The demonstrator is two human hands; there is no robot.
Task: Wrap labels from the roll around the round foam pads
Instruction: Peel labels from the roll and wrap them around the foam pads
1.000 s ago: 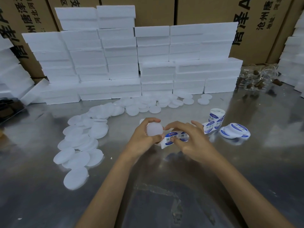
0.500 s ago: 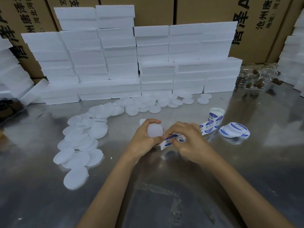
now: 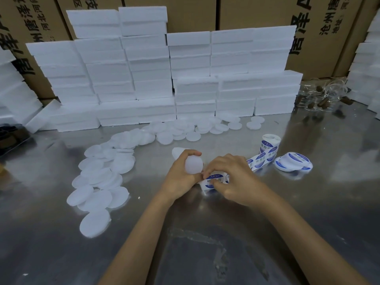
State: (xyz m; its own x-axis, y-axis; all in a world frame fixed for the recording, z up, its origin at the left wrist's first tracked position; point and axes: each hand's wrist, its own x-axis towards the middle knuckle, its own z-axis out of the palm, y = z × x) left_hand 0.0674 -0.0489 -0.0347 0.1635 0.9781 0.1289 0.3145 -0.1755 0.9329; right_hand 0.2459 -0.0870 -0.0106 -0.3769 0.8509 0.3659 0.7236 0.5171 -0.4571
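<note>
Head view: left hand (image 3: pixel 181 177) grips foam pad (image 3: pixel 193 165) upright, rim between thumb & fingers, face toward camera.
Right hand: (image 3: pixel 230 177) fingers closed, pinching label strip (image 3: pixel 211 183) just beside pad's lower edge.
Roll: (image 3: pixel 270 144) stands beyond right hand, strip trailing back to it.
Handling: pad prob. v. light, soft, dents easily; hold by rim, gentle. Label thin, likely sticky.
Writing: blue/white label print too small to read; cartons (image 3: pixel 257 11) behind show Chinese chars, only partly legible.
</note>
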